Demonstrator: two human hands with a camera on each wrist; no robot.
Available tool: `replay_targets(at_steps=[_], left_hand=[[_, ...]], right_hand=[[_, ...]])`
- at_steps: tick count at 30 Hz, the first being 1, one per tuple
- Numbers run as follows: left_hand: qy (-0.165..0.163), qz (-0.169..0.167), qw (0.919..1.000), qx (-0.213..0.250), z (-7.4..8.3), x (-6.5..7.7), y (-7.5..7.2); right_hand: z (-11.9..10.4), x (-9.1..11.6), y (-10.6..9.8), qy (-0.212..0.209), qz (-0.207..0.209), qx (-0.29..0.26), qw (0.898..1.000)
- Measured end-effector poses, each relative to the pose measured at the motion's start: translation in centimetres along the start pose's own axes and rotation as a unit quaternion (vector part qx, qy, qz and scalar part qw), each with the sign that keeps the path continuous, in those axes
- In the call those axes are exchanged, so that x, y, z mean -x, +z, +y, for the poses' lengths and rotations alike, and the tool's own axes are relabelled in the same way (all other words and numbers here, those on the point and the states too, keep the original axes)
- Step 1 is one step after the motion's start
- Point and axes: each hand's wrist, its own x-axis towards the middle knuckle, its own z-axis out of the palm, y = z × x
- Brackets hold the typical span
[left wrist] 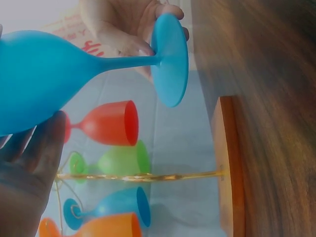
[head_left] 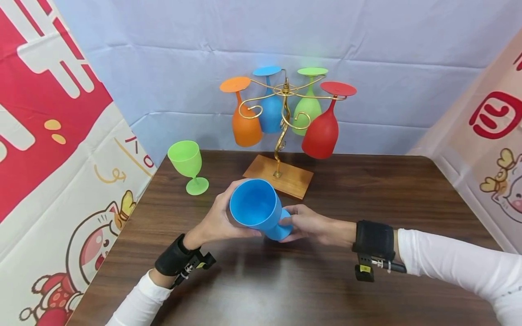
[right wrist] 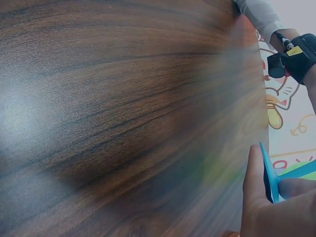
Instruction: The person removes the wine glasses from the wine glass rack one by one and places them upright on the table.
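Both hands hold a blue plastic goblet point(head_left: 253, 203) above the table, tilted with its mouth toward the head camera. My left hand point(head_left: 222, 217) grips the bowl from its left side; part of that hand is hidden behind the cup. The round foot point(left wrist: 170, 60) is pinched by my right hand point(head_left: 307, 222), the thumb lying on the stem side. In the right wrist view, the right hand's fingers point(right wrist: 254, 173) lie against the foot, and only an edge of the goblet shows. A light green goblet point(head_left: 186, 159) stands upright on the table, beyond the left hand.
Behind the hands stands a gold metal rack point(head_left: 281, 136) on a wooden base point(head_left: 293, 179). Upside down on its arms hang orange point(head_left: 246, 124), blue point(head_left: 271, 112), green point(head_left: 307, 108) and red point(head_left: 322, 133) goblets. Cloth point(head_left: 228, 27) backs the brown table point(head_left: 379, 181).
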Motion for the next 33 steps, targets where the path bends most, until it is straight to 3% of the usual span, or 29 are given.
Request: replay_targets(at_steps=[11,21,28,33], left_hand=[[-0.012,0.022,0.9995,-0.016,0.1,-0.1,-0.5],[-0.036,0.07,0.9948,-0.065,-0.1,-0.2,-1.1],[-0.048,0.096,0.9918,-0.069,-0.8,-0.5,-1.9],[-0.071,0.108,0.9893,-0.067,-1.5,-0.6,-2.9]], right_hand=[[0.4,0.3,-0.5,0.0,-0.011,0.0,1.0],[0.7,0.4,-1.0,-0.018,-0.015,0.009,1.0],[0.9,0.4,-1.1,-0.008,-0.009,0.0,1.0],[1.1,0.4,-1.3,-0.024,-0.004,-0.006,1.0]])
